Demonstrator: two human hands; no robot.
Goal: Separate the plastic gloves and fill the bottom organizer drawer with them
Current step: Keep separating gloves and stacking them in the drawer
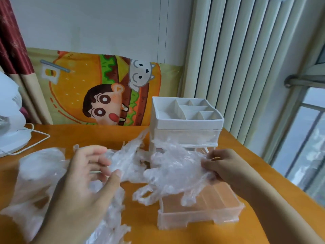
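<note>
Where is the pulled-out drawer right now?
In the head view, the clear drawer sits pulled out on the orange table, lower right of centre, before the white organizer and under the glove held by both hands.

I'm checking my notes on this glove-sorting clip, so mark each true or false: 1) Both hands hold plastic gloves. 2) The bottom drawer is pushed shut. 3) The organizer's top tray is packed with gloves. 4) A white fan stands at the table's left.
1) True: left hand and right hand grip plastic gloves.
2) False: the bottom drawer is pulled out.
3) False: the top tray holds no gloves.
4) True: white fan.
</note>
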